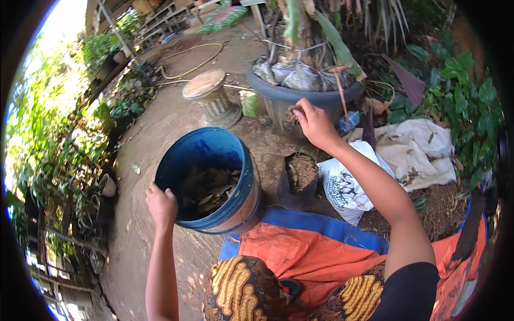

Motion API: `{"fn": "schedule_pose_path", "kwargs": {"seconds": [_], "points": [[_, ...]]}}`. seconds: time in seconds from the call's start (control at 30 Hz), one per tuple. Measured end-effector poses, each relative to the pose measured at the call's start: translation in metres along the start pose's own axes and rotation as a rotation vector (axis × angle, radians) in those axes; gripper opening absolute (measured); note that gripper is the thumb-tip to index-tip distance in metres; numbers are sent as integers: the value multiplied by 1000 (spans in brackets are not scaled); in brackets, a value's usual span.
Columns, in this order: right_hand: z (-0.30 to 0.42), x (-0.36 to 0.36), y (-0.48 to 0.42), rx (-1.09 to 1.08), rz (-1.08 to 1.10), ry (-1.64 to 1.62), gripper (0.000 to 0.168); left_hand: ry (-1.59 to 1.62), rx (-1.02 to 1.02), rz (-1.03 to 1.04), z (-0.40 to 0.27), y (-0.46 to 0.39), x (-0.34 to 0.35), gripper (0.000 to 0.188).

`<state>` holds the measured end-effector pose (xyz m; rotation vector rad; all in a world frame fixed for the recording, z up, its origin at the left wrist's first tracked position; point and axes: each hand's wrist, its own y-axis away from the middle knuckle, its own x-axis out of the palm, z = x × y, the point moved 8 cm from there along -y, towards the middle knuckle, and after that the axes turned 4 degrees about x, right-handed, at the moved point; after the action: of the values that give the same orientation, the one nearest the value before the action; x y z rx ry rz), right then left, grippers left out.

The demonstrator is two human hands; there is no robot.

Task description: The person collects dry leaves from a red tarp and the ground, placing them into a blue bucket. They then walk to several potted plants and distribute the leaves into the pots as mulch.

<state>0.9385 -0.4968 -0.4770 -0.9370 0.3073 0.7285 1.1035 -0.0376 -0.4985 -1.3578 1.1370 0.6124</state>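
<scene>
My left hand [160,202] rests on the near left rim of a blue plastic bucket [245,182], which leans a little and holds dry leaves [213,192]. Pinched in the fingers of my right hand [311,118] is a small clump of dry brown plant matter [295,113], raised in front of a large dark planter [273,94]. Below that hand stands a black plant bag [295,198] filled with brown granular material and a small green sprout. Beside it, partly behind my right forearm, is a white printed plastic bag [345,184].
An orange and blue tarpaulin [277,246] lies before my knees, with dark soil [437,208] on its right part. Farther off are a fluted stone stool [215,100], a yellow hose [196,72], a plastic bottle [350,120] and a whitish sack [421,144]. Plants line both sides.
</scene>
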Motion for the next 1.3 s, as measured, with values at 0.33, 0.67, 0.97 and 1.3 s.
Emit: {"fn": "schedule_pose_path", "kwargs": {"seconds": [0.33,0.67,0.97,1.3], "points": [[188,91,30,-403,557,-153,36,175,10,-107,-12,8,-14,45],[70,161,39,511,506,-209,78,362,-84,-79,0,-3,-1,68],[112,156,43,660,528,152,68,449,-276,106,11,1,-2,61],[109,162,41,806,663,251,58,453,-488,229,14,-7,0,53]]}}
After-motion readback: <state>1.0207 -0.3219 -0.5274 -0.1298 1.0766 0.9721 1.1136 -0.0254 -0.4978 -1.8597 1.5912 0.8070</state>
